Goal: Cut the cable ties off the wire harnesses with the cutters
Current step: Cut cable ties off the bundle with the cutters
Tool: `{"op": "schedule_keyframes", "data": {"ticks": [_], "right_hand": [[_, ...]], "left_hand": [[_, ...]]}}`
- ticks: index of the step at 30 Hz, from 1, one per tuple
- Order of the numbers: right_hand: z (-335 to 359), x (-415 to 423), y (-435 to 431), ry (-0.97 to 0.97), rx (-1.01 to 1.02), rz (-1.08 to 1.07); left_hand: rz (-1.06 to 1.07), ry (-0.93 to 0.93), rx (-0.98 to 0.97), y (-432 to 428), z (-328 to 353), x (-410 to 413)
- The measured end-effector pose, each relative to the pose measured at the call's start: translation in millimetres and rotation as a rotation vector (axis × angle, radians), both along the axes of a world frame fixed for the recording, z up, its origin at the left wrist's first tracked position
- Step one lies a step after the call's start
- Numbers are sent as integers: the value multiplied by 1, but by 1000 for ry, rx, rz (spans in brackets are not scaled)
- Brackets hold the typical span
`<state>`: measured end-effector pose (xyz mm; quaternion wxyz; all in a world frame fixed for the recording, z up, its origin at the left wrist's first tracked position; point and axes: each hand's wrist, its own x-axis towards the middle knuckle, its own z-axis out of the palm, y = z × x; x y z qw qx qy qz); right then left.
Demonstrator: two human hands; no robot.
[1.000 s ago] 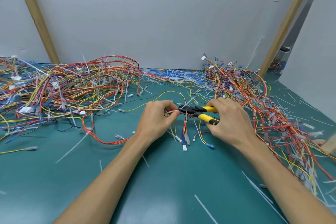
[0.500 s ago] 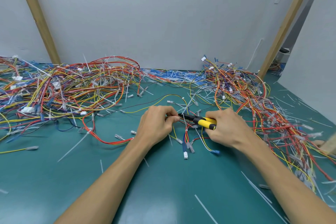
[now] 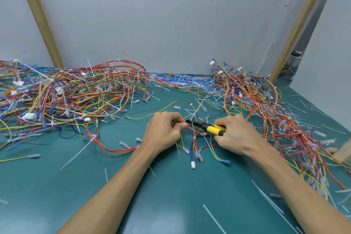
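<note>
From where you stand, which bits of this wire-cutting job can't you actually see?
Head view:
- Whether a tie sits in the cutters: too small, lost among the wires.
- The cutters' yellow handles: mostly covered by the right hand.
- Which wires the left hand pinches: its curled fingers hide them.
- The left wire pile: cut off by the picture's edge.
- A tan thing at the right edge: cropped, unidentifiable.

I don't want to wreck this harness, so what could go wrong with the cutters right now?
The cutters point at the left hand pinching the wires, so a slip could nick a finger. Their tip is among thin red and yellow wires, so it might cut one by mistake.
</note>
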<state>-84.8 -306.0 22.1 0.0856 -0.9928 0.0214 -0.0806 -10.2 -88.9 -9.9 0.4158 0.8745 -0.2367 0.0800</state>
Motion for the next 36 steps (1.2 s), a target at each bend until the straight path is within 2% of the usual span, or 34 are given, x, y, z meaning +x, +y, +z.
{"op": "schedule_keyframes", "data": {"ticks": [13, 19, 23, 36], "right_hand": [[-2, -3, -1, -62, 44, -16], [-2, -3, 0, -258, 282, -87], [-1, -2, 1, -328, 346, -86], [-7, -2, 4, -338, 422, -15]], "left_hand": [[-49, -47, -25, 0, 2, 1], [-53, -61, -43, 1, 4, 2], [-56, -61, -60, 1, 3, 4], [-49, -76, -74, 1, 0, 6]]}}
